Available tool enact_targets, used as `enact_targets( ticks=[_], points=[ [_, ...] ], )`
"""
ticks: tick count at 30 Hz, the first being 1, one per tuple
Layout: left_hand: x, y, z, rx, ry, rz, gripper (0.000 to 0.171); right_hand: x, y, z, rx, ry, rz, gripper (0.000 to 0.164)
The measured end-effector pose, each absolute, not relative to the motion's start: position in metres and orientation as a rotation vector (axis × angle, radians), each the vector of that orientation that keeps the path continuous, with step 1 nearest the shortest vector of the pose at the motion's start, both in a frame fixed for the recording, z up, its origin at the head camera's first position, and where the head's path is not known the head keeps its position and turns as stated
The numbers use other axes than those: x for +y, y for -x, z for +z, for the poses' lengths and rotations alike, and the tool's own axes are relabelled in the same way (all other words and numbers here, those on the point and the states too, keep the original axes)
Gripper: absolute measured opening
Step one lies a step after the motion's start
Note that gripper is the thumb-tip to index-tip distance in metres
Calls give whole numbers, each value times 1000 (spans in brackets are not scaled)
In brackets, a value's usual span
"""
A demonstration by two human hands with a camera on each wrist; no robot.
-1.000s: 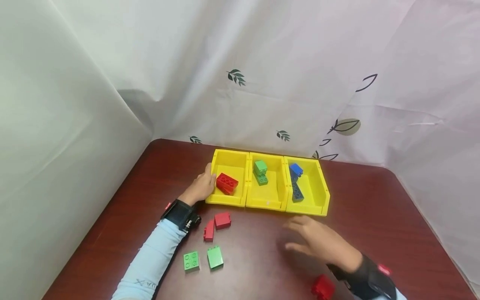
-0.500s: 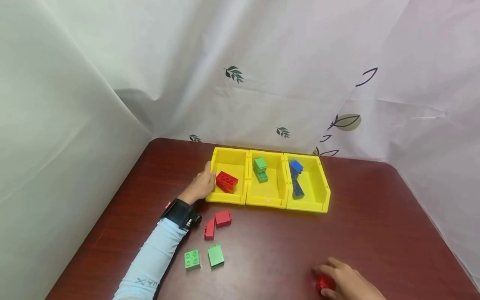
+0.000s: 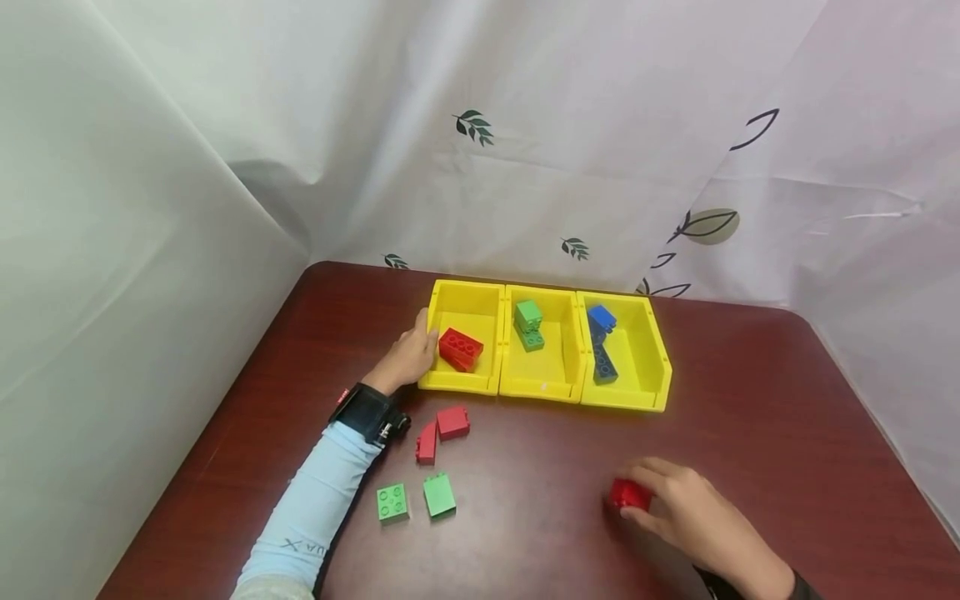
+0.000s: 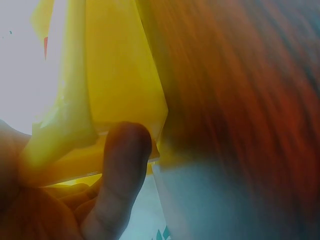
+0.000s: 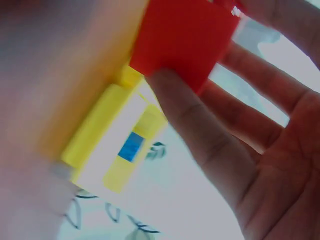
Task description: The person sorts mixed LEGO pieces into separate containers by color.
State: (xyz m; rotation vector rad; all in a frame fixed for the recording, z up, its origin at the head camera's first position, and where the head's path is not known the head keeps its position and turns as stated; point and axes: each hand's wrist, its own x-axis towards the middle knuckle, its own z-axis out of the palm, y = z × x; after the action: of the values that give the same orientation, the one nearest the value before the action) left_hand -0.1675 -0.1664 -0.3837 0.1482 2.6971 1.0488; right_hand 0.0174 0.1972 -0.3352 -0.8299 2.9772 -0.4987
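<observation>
My right hand [image 3: 693, 508] pinches a red toy building block [image 3: 630, 494] between thumb and fingers, close over the table at the right front. In the right wrist view, the thumb presses one side of the block [image 5: 185, 40]. At the far left of the yellow bins, my left hand [image 3: 411, 354] grips the side wall of the left bin [image 3: 471, 292]. The left wrist view shows the thumb on the outside of that bin [image 4: 120, 65]. Inside the left bin lie red blocks [image 3: 460, 348]. Green blocks [image 3: 529, 325] lie in the middle bin [image 3: 555, 367], blue blocks [image 3: 603, 342] in the right bin [image 3: 641, 367].
In front of the left bin, two red blocks [image 3: 452, 422] lie on the brown table [image 3: 540, 483]. Nearer the front edge are two green blocks [image 3: 439, 495]. A white curtain [image 3: 390, 125] with leaf prints hangs behind the bins and along both sides.
My right hand reached down to the red block at the front right, took hold of it, and has moved slightly forward and left with it. The left hand stays on the bin.
</observation>
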Motion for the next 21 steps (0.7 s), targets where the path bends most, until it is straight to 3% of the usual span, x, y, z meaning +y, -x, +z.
enact_targets(
  ticks=[11, 21],
  points=[
    [-168, 167, -383, 2689, -151, 1053, 58, 165, 58, -271, 3056, 926, -619, 50],
    [-169, 165, -381, 2665, -150, 1086, 58, 101, 106, -260, 2942, 988, -646, 45]
  ],
)
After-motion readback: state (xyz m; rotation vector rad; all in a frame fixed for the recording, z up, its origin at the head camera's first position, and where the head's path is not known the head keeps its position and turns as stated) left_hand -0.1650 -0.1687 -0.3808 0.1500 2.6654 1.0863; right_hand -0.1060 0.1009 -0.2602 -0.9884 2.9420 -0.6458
